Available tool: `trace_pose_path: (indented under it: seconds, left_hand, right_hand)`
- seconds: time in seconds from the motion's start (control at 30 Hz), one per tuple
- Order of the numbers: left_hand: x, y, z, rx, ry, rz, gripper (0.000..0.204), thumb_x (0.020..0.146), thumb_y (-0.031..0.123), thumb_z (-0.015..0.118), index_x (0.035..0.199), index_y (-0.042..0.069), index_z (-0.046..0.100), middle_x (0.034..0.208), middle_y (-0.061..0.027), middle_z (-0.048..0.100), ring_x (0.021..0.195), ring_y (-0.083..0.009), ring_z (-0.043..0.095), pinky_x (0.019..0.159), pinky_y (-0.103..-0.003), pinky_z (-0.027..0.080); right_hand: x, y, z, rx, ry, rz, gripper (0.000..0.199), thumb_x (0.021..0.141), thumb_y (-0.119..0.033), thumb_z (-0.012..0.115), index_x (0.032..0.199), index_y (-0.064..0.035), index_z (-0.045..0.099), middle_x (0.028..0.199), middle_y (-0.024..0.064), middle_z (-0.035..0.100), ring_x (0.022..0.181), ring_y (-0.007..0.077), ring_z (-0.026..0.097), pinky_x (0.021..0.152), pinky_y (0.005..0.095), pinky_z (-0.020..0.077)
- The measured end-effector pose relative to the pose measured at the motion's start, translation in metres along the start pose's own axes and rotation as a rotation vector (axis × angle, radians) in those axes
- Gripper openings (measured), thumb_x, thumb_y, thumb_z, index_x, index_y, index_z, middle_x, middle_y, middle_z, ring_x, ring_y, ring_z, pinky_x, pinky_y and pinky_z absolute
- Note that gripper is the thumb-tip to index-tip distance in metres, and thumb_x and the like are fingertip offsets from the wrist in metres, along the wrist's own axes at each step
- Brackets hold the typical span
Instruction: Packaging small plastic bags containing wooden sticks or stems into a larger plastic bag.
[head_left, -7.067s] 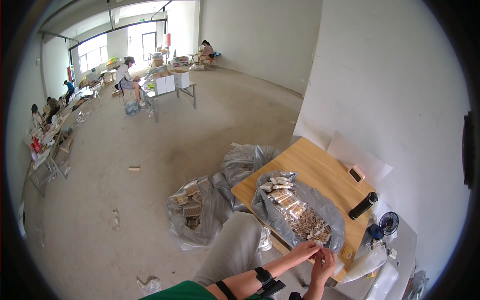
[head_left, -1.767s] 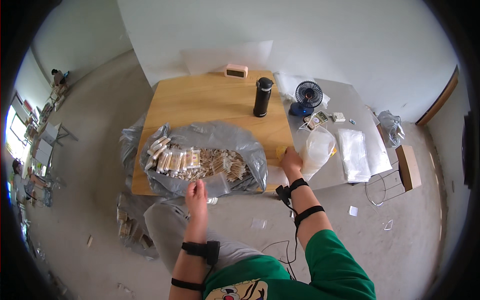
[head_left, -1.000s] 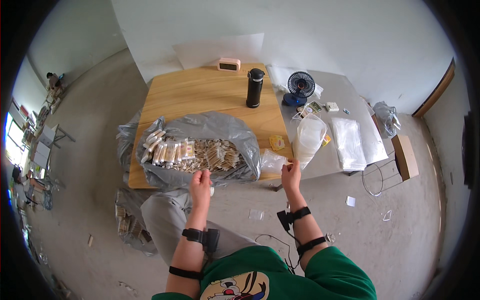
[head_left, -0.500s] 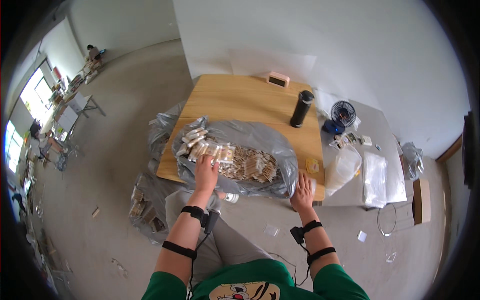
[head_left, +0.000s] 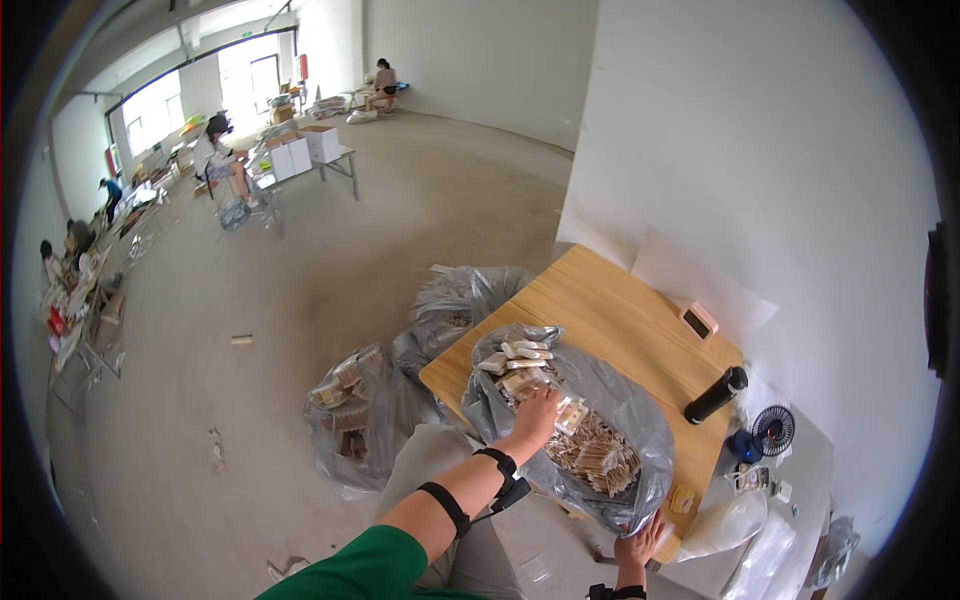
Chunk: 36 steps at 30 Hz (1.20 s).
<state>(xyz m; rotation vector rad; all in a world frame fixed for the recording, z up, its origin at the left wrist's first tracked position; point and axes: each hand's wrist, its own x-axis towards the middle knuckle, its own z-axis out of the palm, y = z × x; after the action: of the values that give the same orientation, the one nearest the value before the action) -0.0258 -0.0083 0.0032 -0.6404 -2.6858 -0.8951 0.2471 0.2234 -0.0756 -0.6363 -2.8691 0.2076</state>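
Note:
A grey plastic bag (head_left: 645,425) lies wide open on the wooden table, filled with loose thin wooden sticks (head_left: 600,462). On the left part of the heap are several small clear packets of sticks (head_left: 522,380). My left hand (head_left: 536,418) reaches in over these packets, its fingers resting on them; the fingertips are partly hidden. At the table's near right corner, my right hand (head_left: 640,545) lies with fingers stretched out, beside the bag's edge. Black straps go round both forearms.
On the wooden table (head_left: 560,295) are a black bottle (head_left: 716,395) and a pink clock (head_left: 698,320). A side table holds a small fan (head_left: 772,430) and clear plastic bags (head_left: 725,525). More filled grey bags (head_left: 370,410) stand on the floor at left. People sit at far tables.
The view has swung to the left, bringing more of the room and other people in. My hands stay at about the same places on the packets and the table corner.

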Motion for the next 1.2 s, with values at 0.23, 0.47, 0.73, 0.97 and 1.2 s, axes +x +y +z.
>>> trace_pose_path:
  seconds: [0.23,0.47,0.73,0.97,1.2]
  left_hand:
    - [-0.008,0.006,-0.01,-0.235,0.086,-0.06,0.025,0.079,0.006,0.057,0.102,0.0,0.048,0.099,-0.0206,0.056,0.09,-0.0379,0.057,0.075,-0.042,0.047]
    - [-0.056,0.067,-0.003,-1.058,-0.169,-0.31,0.034,0.082,0.022,0.065,0.108,0.001,0.059,0.095,-0.0088,0.066,0.087,-0.0139,0.061,0.075,-0.028,0.047]
    - [-0.113,0.094,-0.039,-1.248,-0.422,-0.317,0.024,0.087,0.008,0.057,0.109,0.0,0.058,0.094,-0.0028,0.063,0.084,-0.0076,0.055,0.074,-0.022,0.045]
    - [-0.128,0.101,-0.05,-1.289,-0.444,-0.219,0.018,0.087,0.008,0.059,0.103,-0.001,0.057,0.093,-0.0009,0.06,0.082,-0.0058,0.053,0.072,-0.021,0.043]
    - [-0.131,0.097,-0.061,-0.664,-0.213,-0.056,0.022,0.089,0.022,0.059,0.085,0.001,0.058,0.077,-0.0033,0.062,0.061,-0.0116,0.053,0.058,-0.025,0.043]
  right_hand:
    - [0.006,0.027,0.006,0.25,0.453,-0.006,0.051,0.081,-0.019,0.063,0.124,0.0006,0.046,0.126,0.0195,0.048,0.12,0.0362,0.043,0.101,0.0451,0.0325]
    - [0.015,-0.06,-0.074,1.29,0.446,0.137,0.027,0.094,-0.015,0.05,0.116,0.0006,0.051,0.106,0.01,0.057,0.093,0.017,0.057,0.082,0.0292,0.0459]
    - [0.02,-0.145,-0.108,1.552,0.18,0.305,0.009,0.087,-0.012,0.061,0.088,-0.0036,0.059,0.072,-0.0023,0.056,0.064,0.0061,0.05,0.057,0.021,0.0411]
    - [-0.008,-0.144,-0.123,1.791,0.144,0.47,0.012,0.087,-0.015,0.062,0.087,-0.0032,0.061,0.073,-0.0022,0.057,0.064,0.0061,0.051,0.057,0.0194,0.041]
    - [-0.016,-0.154,-0.128,0.82,0.483,-0.033,0.01,0.076,-0.002,0.066,0.086,-0.0041,0.068,0.081,0.0076,0.062,0.072,0.0212,0.061,0.063,0.0295,0.0483]
